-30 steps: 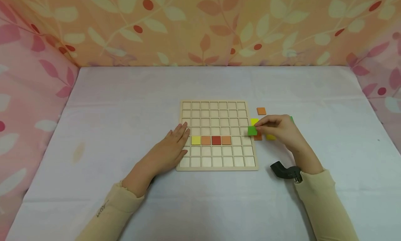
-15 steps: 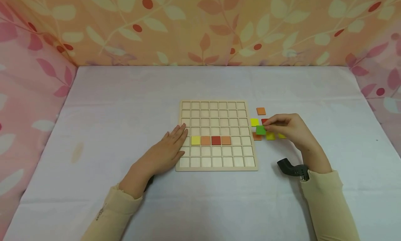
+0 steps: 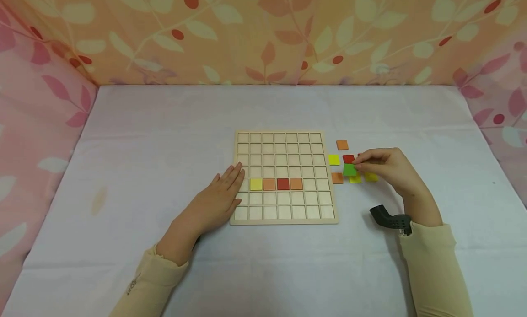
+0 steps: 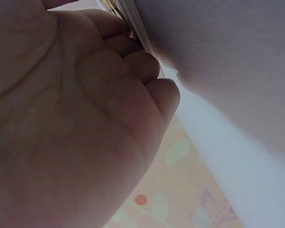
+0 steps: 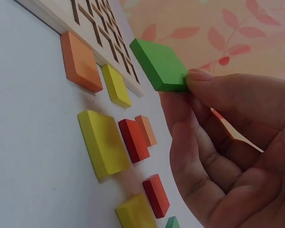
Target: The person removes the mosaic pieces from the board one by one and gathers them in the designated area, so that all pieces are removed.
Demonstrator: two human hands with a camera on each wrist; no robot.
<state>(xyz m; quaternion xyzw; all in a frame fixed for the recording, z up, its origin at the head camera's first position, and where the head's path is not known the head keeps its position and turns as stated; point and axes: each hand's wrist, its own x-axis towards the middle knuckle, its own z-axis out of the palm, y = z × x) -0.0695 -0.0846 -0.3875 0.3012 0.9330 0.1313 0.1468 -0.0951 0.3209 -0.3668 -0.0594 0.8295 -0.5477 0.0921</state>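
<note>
A wooden grid board (image 3: 280,159) lies on the table, with a yellow tile (image 3: 255,184), an orange tile (image 3: 269,184), a red tile (image 3: 282,184) and another orange tile (image 3: 296,184) side by side in one row. My left hand (image 3: 214,205) rests on the board's left edge, fingers extended. To the right of the board, my right hand (image 3: 391,170) pinches a green tile (image 5: 161,64) between thumb and fingers, held above the loose tiles. In the left wrist view, the palm and fingertips meet the board's edge.
Loose tiles lie right of the board: an orange tile (image 3: 342,145), a yellow tile (image 3: 334,160), a red tile (image 3: 348,158) and several more, some partly behind the right hand. A second green tile (image 5: 173,223) shows at the right wrist view's bottom edge. Patterned cloth (image 3: 230,38) borders the table.
My right hand has drawn back to the right with the green tile, away from the board's right edge, uncovering some loose tiles. The left hand stays at the board's left edge.
</note>
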